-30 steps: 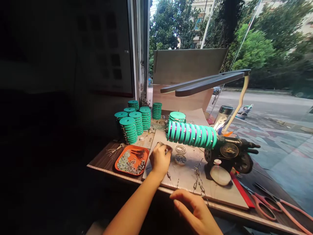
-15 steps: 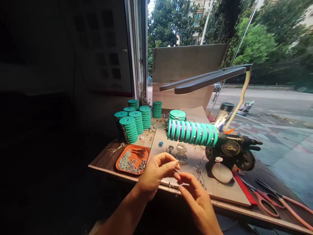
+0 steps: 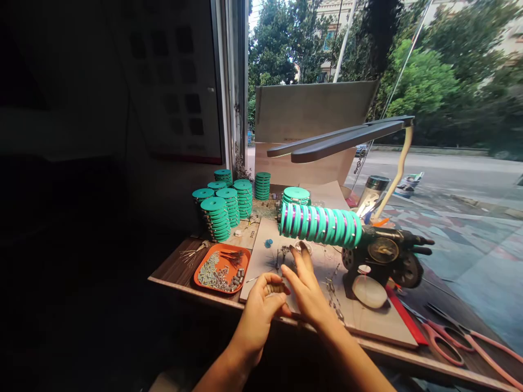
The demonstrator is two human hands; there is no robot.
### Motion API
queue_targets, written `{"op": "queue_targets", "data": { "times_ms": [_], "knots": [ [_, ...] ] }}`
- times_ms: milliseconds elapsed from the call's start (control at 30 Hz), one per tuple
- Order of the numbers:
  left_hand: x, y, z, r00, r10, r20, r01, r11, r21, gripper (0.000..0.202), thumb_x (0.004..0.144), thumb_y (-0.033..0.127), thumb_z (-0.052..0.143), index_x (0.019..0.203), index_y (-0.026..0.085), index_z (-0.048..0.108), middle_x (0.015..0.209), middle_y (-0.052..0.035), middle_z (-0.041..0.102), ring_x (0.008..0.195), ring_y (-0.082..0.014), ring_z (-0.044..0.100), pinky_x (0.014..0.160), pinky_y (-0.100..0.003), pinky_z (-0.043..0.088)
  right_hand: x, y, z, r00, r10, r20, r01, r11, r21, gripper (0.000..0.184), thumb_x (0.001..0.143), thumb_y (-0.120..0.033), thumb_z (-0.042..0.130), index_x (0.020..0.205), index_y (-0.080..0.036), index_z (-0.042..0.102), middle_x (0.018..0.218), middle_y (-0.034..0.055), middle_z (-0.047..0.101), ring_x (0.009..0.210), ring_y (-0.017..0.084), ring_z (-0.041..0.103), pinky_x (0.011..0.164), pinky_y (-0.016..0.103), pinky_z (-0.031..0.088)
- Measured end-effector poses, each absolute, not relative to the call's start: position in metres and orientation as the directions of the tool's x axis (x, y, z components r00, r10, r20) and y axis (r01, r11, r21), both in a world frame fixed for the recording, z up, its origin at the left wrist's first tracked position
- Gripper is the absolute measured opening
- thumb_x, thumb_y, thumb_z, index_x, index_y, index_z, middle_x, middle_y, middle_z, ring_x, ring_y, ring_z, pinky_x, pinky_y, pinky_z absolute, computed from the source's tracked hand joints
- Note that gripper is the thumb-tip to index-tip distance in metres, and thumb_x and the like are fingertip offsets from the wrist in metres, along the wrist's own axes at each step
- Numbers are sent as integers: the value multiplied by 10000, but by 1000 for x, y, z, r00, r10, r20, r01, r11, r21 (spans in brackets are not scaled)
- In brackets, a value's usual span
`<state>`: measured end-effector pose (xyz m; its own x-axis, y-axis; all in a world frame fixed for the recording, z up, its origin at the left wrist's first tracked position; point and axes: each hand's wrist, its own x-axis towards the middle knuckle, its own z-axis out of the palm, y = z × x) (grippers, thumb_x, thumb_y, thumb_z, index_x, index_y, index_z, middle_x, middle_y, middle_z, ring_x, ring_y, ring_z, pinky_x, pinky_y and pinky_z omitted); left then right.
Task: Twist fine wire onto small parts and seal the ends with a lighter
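Pale dish (image 3: 308,247) is now drawing your spread, seemingly empty right hand (image 3: 311,293), leaving your curled left hand (image 3: 260,305) alone, hold unclear.

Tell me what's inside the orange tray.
The orange tray holds slim pale pieces, small silvery bits, larger grey cylinders and some dark thin strands. Whatever lies beneath those heaps is covered.

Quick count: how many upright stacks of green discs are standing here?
8 visible: six stacks clustered left of centre, one stack just right of that cluster, one stack behind the sideways green roll. More may be hidden behind these.
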<state>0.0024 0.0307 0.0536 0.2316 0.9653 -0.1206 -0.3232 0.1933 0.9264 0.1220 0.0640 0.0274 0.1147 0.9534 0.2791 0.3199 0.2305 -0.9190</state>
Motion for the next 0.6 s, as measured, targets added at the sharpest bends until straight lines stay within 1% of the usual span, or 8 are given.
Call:
{"op": "queue_targets", "data": {
  "times_ms": [100, 200, 267, 367, 433, 533, 567, 600],
  "knots": [
    [2, 29, 45, 189, 975, -112, -319, 169, 933, 192, 686, 146, 561, 853, 187, 476, 824, 12, 576, 590, -82, 532, 663, -258, 420, 124, 55, 34, 129, 928, 348, 305, 297, -905, 477, 839, -410, 419, 1252, -172, 439, 1382, 119, 351, 1309, 264, 234, 1075, 479, 157],
    [3, 27, 37, 169, 983, -77, -301, 126, 945, 158, 681, 124, 554, 815, 180, 493, 835, 8, 572, 593, -82, 524, 671, -254, 410, 126, 24, 44, 136, 872, 470, 227, 434, -872, 384, 857, -339, 445, 1218, -210, 458, 1304, 96, 422, 1230, 248, 360, 1046, 448, 233],
    [5, 25, 33, 178, 982, -66, -305, 119, 945, 144, 672, 111, 562, 791, 171, 507, 815, 4, 577, 599, -84, 510, 661, -241, 400, 124, 2, 49, 115, 870, 480, 142, 464, -875, 377, 850, -324, 473, 1215, -230, 462, 1251, 94, 448, 1140, 252, 446, 995, 435, 309],
    [9, 23, 26, 243, 966, -92, -371, 180, 911, 161, 654, 151, 616, 785, 169, 524, 714, 12, 566, 623, -104, 505, 628, -225, 385, 117, -17, 47, 11, 929, 370, -13, 370, -929, 434, 827, -364, 513, 1244, -255, 461, 1270, 88, 448, 1094, 255, 488, 915, 382, 404],
    [10, 21, 17, 278, 953, -123, -424, 236, 875, 211, 641, 248, 666, 792, 171, 541, 681, 15, 548, 608, -109, 503, 601, -224, 382, 109, -21, 38, -62, 952, 300, -118, 291, -949, 489, 793, -394, 563, 1256, -273, 466, 1295, 77, 453, 1076, 254, 513, 879, 351, 434],
    [11, 15, -3, 333, 923, -194, -466, 340, 817, 370, 635, 449, 660, 876, 183, 572, 711, 2, 552, 562, -106, 495, 564, -237, 385, 99, -22, 20, -155, 959, 237, -233, 198, -952, 563, 740, -394, 628, 1268, -281, 470, 1249, 77, 511, 959, 242, 585, 820, 336, 472],
    [11, 13, -10, 364, 908, -209, -464, 371, 804, 417, 628, 489, 651, 909, 189, 579, 710, 0, 553, 566, -113, 501, 566, -244, 388, 97, -22, 13, -178, 960, 217, -248, 170, -954, 571, 735, -379, 634, 1273, -281, 468, 1237, 78, 525, 945, 242, 593, 812, 338, 480],
    [10, 10, -18, 391, 895, -215, -452, 390, 802, 429, 612, 487, 666, 916, 196, 587, 709, 0, 554, 598, -127, 518, 591, -254, 398, 97, -22, 7, -188, 962, 200, -245, 152, -958, 569, 736, -358, 632, 1275, -279, 467, 1242, 80, 526, 962, 247, 590, 822, 345, 480]
  ]
}}
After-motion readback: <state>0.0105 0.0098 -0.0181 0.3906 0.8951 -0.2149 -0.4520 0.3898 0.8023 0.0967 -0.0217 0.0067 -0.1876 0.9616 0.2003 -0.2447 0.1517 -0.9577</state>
